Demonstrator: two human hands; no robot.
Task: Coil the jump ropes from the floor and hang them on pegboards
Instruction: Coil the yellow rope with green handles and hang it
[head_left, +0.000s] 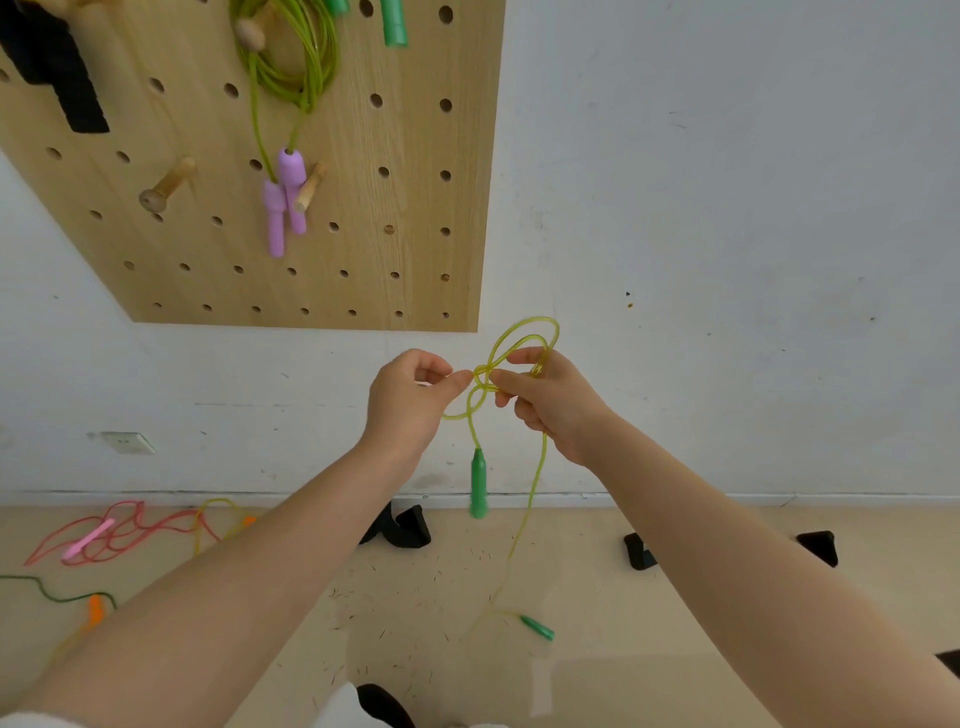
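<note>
I hold a yellow-green jump rope (524, 332) in front of the white wall, just below the wooden pegboard (415, 171). My right hand (550, 400) grips a small coil of its loops. My left hand (410, 400) pinches the rope at a crossing between the hands. One green handle (478, 483) dangles below my hands. The other green handle (537, 627) lies on the floor at the end of the trailing rope.
A coiled green rope with purple handles (284, 202) hangs on a peg (249, 31). Bare wooden pegs (166, 184) stick out lower left. A pink rope (119, 532) and a rope with an orange handle (95, 608) lie on the floor at left. Black objects (397, 525) sit by the wall.
</note>
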